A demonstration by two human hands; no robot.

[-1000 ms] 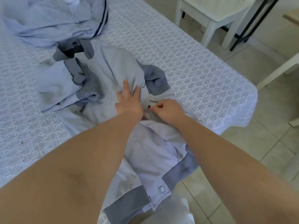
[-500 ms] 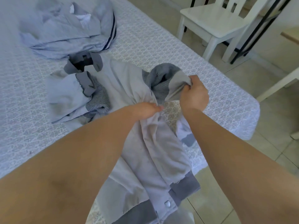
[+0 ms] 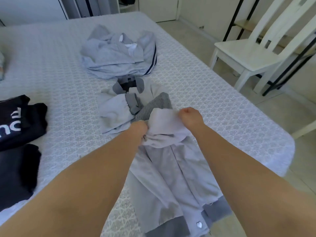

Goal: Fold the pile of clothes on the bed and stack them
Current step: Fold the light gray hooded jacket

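A light grey jacket (image 3: 164,170) with darker grey cuffs and hem lies on the bed (image 3: 59,65), its hem hanging toward the near edge. My left hand (image 3: 139,130) grips a bunched fold at the jacket's middle. My right hand (image 3: 190,117) pinches the same lifted fabric just to the right, fingers curled. Beyond the hands lie the jacket's collar and ribbed cuffs. A crumpled pale grey garment (image 3: 118,53) with dark stripes lies farther up the bed.
Dark folded clothes (image 3: 18,125) with white lettering lie at the left. A white wooden chair (image 3: 253,53) stands on the tiled floor right of the bed. The bed's right corner (image 3: 282,142) is close to my right arm.
My right hand dropped the grey ribbed part and came back toward my left hand, both now bunching the jacket's middle. The view tilted up, showing more of the bed.
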